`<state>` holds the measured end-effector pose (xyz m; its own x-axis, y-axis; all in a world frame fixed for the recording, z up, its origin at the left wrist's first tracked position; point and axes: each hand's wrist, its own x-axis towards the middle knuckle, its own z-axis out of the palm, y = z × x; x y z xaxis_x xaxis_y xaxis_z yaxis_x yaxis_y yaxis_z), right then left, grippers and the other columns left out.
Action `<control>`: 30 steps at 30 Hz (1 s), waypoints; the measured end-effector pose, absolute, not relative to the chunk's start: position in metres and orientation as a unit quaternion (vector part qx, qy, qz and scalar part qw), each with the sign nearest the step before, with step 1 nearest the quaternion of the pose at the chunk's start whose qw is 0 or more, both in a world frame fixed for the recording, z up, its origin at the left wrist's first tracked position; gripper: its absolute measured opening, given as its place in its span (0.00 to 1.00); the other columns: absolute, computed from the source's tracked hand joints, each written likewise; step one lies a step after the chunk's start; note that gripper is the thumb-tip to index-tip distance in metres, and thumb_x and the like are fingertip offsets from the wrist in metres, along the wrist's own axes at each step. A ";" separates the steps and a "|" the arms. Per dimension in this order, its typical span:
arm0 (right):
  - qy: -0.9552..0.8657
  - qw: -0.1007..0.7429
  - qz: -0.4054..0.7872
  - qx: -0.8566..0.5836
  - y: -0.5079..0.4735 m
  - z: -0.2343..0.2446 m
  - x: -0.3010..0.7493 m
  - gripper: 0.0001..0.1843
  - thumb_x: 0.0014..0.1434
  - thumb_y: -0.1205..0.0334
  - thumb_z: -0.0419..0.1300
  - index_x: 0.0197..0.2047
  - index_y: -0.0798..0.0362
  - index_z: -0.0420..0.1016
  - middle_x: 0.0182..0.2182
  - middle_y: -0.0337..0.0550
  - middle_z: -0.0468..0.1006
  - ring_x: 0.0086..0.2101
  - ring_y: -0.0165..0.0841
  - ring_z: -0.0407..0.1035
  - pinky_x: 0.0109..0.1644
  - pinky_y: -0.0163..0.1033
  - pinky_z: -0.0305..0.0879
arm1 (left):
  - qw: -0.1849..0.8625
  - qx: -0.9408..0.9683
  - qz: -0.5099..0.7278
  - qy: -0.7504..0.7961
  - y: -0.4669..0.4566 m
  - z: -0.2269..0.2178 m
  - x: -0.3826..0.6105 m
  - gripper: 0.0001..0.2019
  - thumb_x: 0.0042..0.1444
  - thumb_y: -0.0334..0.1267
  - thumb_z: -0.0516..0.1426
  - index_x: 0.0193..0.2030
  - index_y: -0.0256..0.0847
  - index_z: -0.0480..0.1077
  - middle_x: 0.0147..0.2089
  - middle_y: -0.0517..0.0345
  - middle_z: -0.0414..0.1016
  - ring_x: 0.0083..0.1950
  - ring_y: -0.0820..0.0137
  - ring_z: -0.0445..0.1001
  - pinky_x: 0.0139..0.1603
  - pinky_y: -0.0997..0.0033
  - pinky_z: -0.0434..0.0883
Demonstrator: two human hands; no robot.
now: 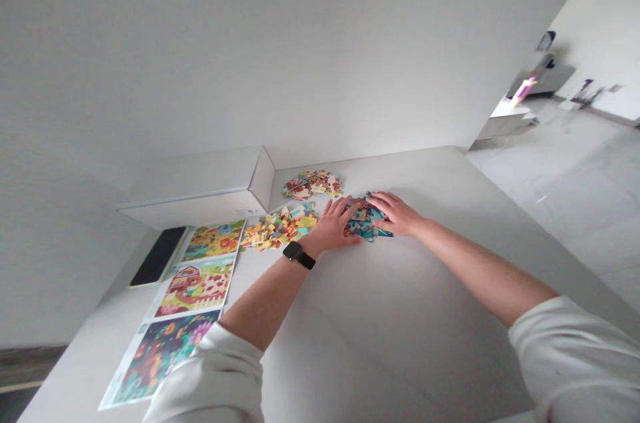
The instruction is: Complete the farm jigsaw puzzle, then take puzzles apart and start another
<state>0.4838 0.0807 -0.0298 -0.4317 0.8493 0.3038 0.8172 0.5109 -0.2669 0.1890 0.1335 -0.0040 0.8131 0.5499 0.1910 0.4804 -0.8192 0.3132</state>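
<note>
Along the frame's centre, a white table (415, 176) bears picture sheets (197, 286) at lower left and three jigsaw piles. The left hand (336, 226) and right hand (395, 213) rest open and flat, not grasping, on the teal jigsaw pile (365, 223); the yellow jigsaw pile (278, 228) lies just beside the left hand, below the red jigsaw pile (313, 184)

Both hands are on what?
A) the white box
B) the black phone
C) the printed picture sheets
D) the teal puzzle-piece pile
D. The left hand and right hand both lie spread on the pile of teal puzzle pieces.
</note>
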 end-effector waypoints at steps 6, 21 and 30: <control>-0.807 0.179 0.049 -0.561 0.084 -0.026 0.473 0.34 0.74 0.42 0.56 0.75 0.52 0.70 0.71 0.60 0.72 0.69 0.54 0.67 0.74 0.63 0.63 | 0.130 0.923 0.223 0.284 0.081 0.015 0.139 0.34 0.67 0.48 0.64 0.77 0.44 0.64 0.71 0.40 0.73 0.73 0.48 0.70 0.78 0.41 0.63; -0.803 0.292 0.148 -0.498 -0.008 0.040 0.335 0.16 0.71 0.57 0.63 0.59 0.46 0.83 0.48 0.43 0.88 0.49 0.38 0.81 0.56 0.42 0.73 | 0.337 0.831 0.218 0.386 0.021 0.016 0.072 0.20 0.70 0.53 0.55 0.34 0.40 0.72 0.27 0.63 0.71 0.29 0.73 0.64 0.33 0.71 0.59; -0.795 0.262 0.166 -0.521 -0.048 0.006 0.300 0.05 0.68 0.67 0.67 0.40 0.51 0.85 0.36 0.42 0.86 0.35 0.34 0.77 0.40 0.36 0.64 | 0.384 0.850 0.195 0.304 0.012 0.008 0.074 0.26 0.74 0.56 0.51 0.29 0.40 0.65 0.26 0.64 0.63 0.30 0.73 0.60 0.33 0.72 0.58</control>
<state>0.3001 -0.0481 0.0057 -0.3201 0.9155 0.2437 0.7411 0.4022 -0.5376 0.0745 0.0124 0.0076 0.7392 0.6663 0.0978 0.3663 -0.5197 0.7718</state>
